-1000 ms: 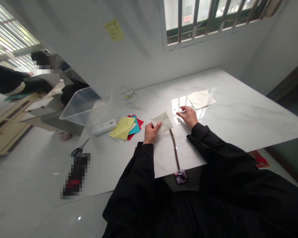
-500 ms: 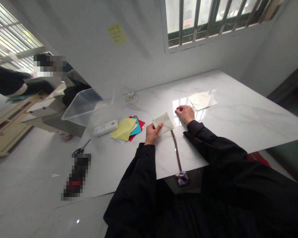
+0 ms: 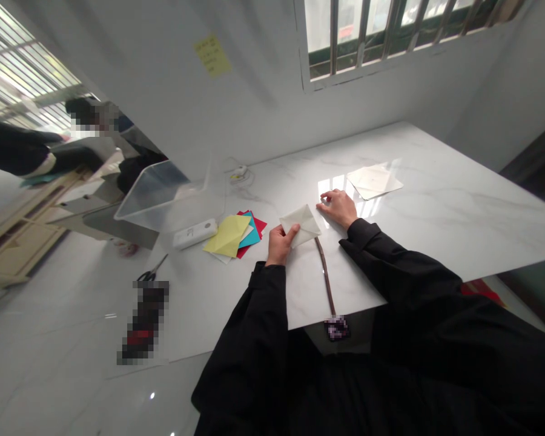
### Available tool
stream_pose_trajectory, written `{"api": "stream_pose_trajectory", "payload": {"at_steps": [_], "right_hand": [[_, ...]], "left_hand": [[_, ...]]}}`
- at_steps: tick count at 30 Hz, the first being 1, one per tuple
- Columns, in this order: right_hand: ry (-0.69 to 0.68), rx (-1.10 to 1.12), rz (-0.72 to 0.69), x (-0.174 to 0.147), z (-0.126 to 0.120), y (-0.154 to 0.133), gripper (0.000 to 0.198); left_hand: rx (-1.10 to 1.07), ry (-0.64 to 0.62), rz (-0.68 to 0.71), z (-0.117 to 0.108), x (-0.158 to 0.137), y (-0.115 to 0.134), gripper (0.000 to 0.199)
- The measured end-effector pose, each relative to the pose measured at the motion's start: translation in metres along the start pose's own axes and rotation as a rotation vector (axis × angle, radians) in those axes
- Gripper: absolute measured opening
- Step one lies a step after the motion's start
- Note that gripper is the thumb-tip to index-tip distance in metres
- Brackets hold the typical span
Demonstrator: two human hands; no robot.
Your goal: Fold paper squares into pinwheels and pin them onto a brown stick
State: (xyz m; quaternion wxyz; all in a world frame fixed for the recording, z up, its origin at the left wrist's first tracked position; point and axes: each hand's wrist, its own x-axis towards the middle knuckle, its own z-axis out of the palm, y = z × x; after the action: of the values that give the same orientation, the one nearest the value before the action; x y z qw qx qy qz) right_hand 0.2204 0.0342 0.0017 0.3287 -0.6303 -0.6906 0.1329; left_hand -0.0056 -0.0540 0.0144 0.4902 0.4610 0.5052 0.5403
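My left hand point(image 3: 280, 243) grips a small cream-white envelope point(image 3: 305, 223) by its left corner, thumb on top and fingers beneath. Creases run across its face and meet near the middle. To the right of it, my right hand point(image 3: 340, 208) is over the table with its fingers loosely bent and apart, and I see nothing in them. Whether it touches the tabletop, I cannot tell. A fan of coloured envelopes point(image 3: 227, 235), yellow, blue and red, lies left of my left hand. Beyond my right hand rest some flat cream paper pieces point(image 3: 376, 180).
A clear plastic bin point(image 3: 152, 192) and a white power bank-like box point(image 3: 195, 234) stand at left. Black scissors point(image 3: 152, 270) lie nearer me, beside a blurred dark object point(image 3: 144, 324). A brown strap point(image 3: 326, 275) runs to the table's front edge. Other people sit at far left.
My right hand's thumb and fingers have spread slightly. The left hand still holds the envelope in much the same place. The whole view has shifted a little.
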Motion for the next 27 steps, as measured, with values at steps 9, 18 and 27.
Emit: {"api": "stream_pose_trajectory", "payload": {"at_steps": [9,18,27], "right_hand": [[-0.016,0.041,-0.020,0.009,0.005,0.004,0.022],[-0.042,0.120,-0.031,0.016,0.006,0.011,0.015],[-0.040,0.170,0.009,0.006,-0.015,0.014,0.010]], "left_hand": [[-0.001,0.001,-0.005,0.001,-0.001,0.002,0.060],[-0.017,0.002,-0.012,-0.001,0.001,-0.001,0.060],[-0.013,0.001,-0.006,0.000,0.001,0.000,0.063]]}}
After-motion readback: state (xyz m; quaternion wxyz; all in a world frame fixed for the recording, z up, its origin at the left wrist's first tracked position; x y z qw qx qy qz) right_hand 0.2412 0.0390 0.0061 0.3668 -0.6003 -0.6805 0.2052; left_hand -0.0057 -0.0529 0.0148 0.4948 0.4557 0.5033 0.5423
